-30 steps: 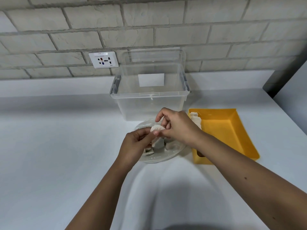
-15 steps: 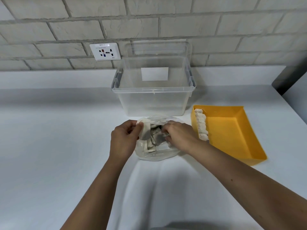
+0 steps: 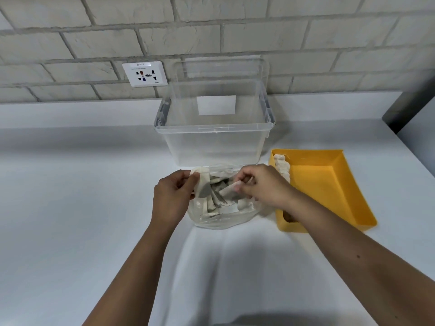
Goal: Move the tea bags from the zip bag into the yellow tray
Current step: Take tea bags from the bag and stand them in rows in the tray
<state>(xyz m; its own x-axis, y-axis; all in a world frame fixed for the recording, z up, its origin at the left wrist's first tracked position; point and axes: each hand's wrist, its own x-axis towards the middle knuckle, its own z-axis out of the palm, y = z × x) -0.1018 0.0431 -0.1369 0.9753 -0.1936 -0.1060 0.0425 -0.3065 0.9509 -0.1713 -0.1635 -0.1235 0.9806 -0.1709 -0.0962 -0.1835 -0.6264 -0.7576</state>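
Right hand [image 3: 261, 184], digging moments ago in the bag [image 3: 223, 217] just left of the tray [image 3: 329, 184], now pinches a tea bag [image 3: 231, 188]; left hand [image 3: 173, 196] grips the bag's rim farthest from the tray. Another transfer looks ready.

- Pale grey brick wall [image 3: 211, 24] spans the view from 10 to 2 o'clock, with darker mortar lines.
- A white socket plate [image 3: 144, 74] is set in the brick at 11 o'clock.
- A white worktop [image 3: 70, 208] fills the lower view, and a low white upstand [image 3: 70, 114] runs along the wall.
- A clear plastic bin [image 3: 211, 142] stands at 12 o'clock, with a white label on its far side.
- A dark panel [image 3: 409, 109] edges in at 2 o'clock.
- Soft shadow lies on the worktop at 6 o'clock.
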